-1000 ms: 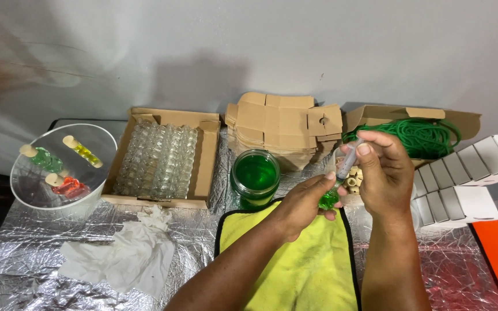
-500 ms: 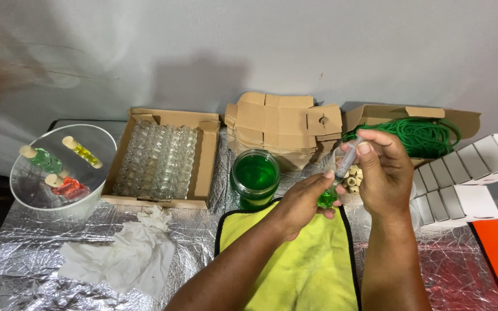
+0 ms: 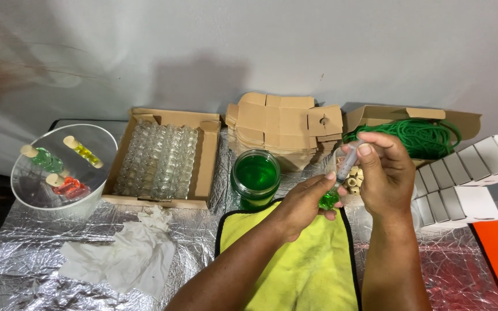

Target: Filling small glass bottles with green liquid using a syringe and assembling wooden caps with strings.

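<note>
Both hands grasp: left hand (image 3: 304, 204) pinches a small green-filled bottle (image 3: 329, 200), right hand (image 3: 383, 173) a syringe (image 3: 350, 160).

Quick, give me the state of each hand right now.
Left hand: closed on a small bottle of green liquid.
Right hand: closed on a syringe, its tip pointed down at the bottle.

Small round glass bottle (image 3: 329, 200) of green liquid pinched upright in left fingers (image 3: 331, 183), clear syringe (image 3: 348, 161) tilted into it from right fingers (image 3: 365, 151).
</note>
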